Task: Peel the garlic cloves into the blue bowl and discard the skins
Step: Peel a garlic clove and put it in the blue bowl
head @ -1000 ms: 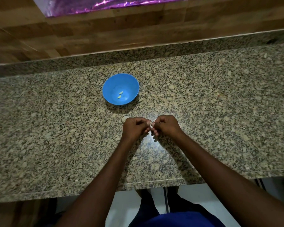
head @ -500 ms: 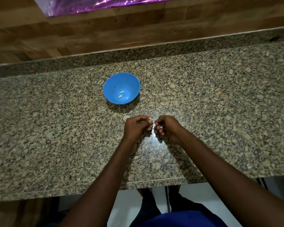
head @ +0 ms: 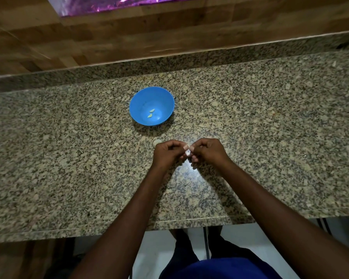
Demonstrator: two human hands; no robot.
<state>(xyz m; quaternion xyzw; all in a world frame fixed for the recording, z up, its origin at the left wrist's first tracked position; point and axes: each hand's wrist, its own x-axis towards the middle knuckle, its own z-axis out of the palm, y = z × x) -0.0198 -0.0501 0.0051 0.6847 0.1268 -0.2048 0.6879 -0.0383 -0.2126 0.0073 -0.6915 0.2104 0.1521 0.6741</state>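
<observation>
Garlic clove (head: 187,152), a small pale thing, sits pinched between the two hands just above the counter (head: 69,158), near its front edge and a little toward the person from the blue bowl (head: 151,105). The left hand (head: 167,153) has its fingers curled, thumb and forefinger tips nipping one side of the clove; the right hand (head: 207,151) is curled the same way and nips the other side, so the fingertips of both nearly meet. Most of the clove is hidden by them, and how much skin is left on it cannot be told.

Two peeled cloves (head: 151,113) lie in the bottom of the bowl. Another pale piece (head: 157,141) rests on the counter just beyond the left knuckles; clove or skin, it is too small to tell.

To peel well, it seems best for one hand to hold the clove steady while the other catches a loose edge with a nail and pulls along the clove, keeping both low over the counter so scraps fall in one spot for discarding.
</observation>
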